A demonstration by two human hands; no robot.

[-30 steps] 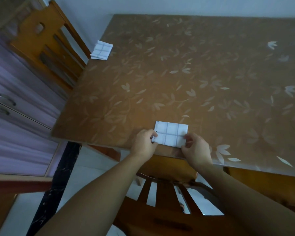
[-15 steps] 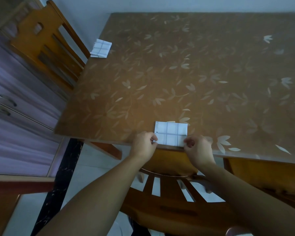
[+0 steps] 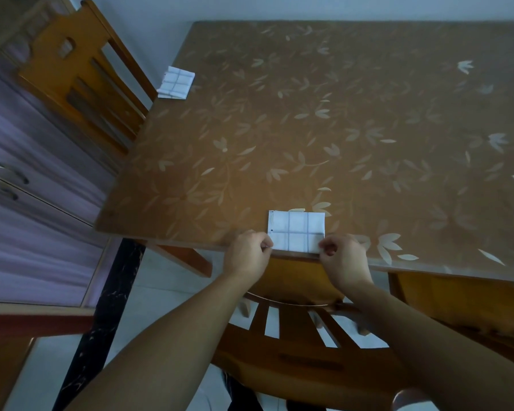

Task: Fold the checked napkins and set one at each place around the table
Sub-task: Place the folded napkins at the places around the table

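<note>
A big brown table (image 3: 339,129) fills most of the view. Its top has pale leaf and flower shapes on it. One wooden chair (image 3: 80,81) stands at the table's left edge, with slats in its back. Another wooden chair (image 3: 294,345) is pushed in at the near edge. The wall (image 3: 250,7) behind is plain and light. On the left are purple cupboard doors (image 3: 27,218) with metal handles (image 3: 11,172). The floor (image 3: 166,286) is pale, with a dark strip (image 3: 107,307). The room is dim.
</note>
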